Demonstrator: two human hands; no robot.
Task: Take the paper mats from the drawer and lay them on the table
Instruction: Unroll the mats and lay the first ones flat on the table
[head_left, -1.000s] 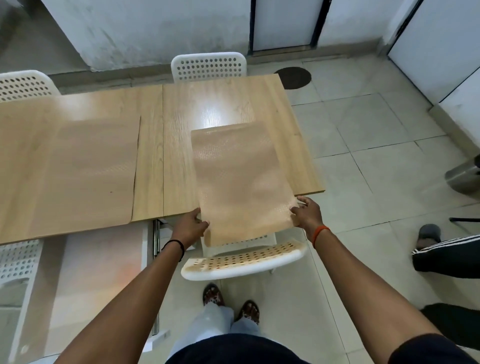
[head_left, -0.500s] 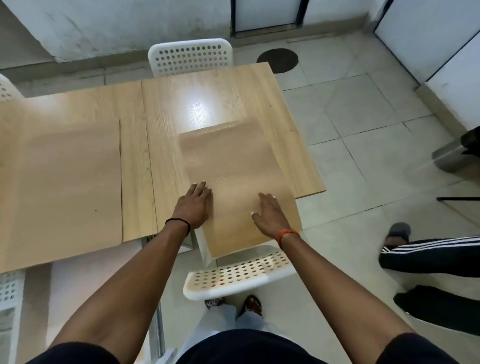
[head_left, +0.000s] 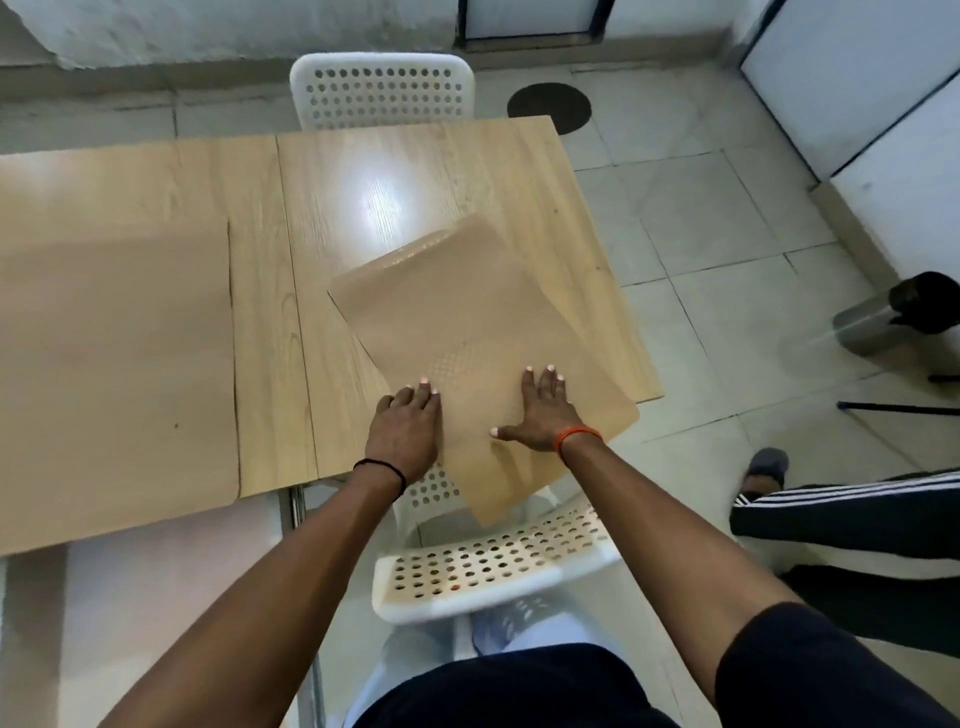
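Observation:
A tan paper mat (head_left: 457, 322) lies skewed on the right half of the wooden table (head_left: 415, 176), its near corner hanging past the table's front edge over a chair. My left hand (head_left: 408, 431) presses flat on the mat's left edge, fingers straight. My right hand (head_left: 543, 410) lies flat on the mat near its right side, fingers spread. A second, larger tan mat (head_left: 114, 358) lies flat on the left half of the table.
A white perforated chair (head_left: 493, 561) stands tucked under the table right in front of me, another white chair (head_left: 382, 88) at the far side. A person's leg in striped trousers (head_left: 841, 514) and a metal bin (head_left: 893, 317) are on the tiled floor to the right.
The mat was gripped by its near corners and held up; both hands now press flat on it, and it has turned clockwise on the table.

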